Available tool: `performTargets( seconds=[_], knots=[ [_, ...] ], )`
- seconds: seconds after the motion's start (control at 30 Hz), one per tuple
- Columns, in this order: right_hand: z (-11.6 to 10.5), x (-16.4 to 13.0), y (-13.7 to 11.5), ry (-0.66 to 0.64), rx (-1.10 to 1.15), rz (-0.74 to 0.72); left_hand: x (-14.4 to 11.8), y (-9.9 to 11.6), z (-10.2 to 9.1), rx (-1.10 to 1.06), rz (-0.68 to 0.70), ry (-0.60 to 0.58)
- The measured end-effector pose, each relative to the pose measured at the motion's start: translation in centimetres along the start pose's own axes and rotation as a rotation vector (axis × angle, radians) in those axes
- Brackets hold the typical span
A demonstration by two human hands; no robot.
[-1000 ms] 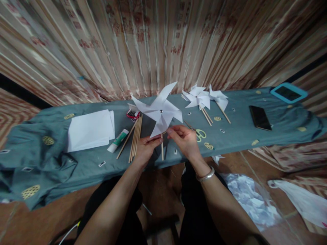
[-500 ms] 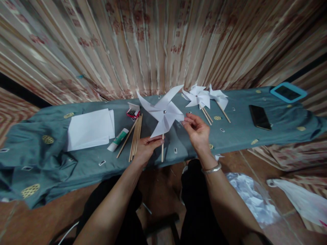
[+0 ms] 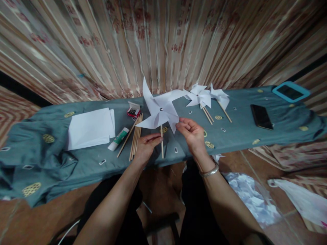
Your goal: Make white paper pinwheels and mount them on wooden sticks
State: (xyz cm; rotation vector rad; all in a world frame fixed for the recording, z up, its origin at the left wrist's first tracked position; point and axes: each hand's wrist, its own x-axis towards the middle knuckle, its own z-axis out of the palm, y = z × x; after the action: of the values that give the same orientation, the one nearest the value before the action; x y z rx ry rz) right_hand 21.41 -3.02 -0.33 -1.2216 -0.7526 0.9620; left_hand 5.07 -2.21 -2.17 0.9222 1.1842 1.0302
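The paper pinwheel [image 3: 160, 109] stands upright over the near edge of the counter [image 3: 281, 131], its four white blades fanned about a small metal pin at the hub, with a thin wooden stick running straight down from behind the hub. The left hand [image 3: 146, 147] is closed on that stick just below the blades, thumb and fingers pinched around it. The right hand [image 3: 192, 133] sits at about 4 o'clock from the hub, its fingertips nipped together on the tip of the lower right blade.

It looks very light and easily spoiled: the blades are plain paper that would crease or tear under a firm squeeze, and the wheel probably turns freely on its pin. The stick seems the only stiff part, so that is the place to grip; a blade should be touched only at its edge and gently.

At 9 o'clock from the pinwheel lies a bundle of bare wooden sticks [image 3: 135, 139], with a glue stick [image 3: 118, 139] and a stack of white paper sheets [image 3: 90, 128] beyond it. A small red box [image 3: 133, 111] sits near 10 o'clock. Two finished pinwheels [image 3: 206, 98] lie flat at 2 o'clock, and farther out at 3 o'clock are a black phone [image 3: 261, 116] and a blue-framed tablet [image 3: 290, 91].
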Motion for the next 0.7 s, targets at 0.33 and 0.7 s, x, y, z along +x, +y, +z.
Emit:
performTargets(
  seconds=[0.33,0.7],
  knots=[
    [1.5,-1.1,0.1,-0.056,0.115,0.07,0.0,-0.1,0.1,-0.019,0.021,0.001],
    [2.5,-1.5,0.2,-0.118,0.122,0.112,0.1,-0.4,0.1,-0.044,0.032,-0.04]
  ],
)
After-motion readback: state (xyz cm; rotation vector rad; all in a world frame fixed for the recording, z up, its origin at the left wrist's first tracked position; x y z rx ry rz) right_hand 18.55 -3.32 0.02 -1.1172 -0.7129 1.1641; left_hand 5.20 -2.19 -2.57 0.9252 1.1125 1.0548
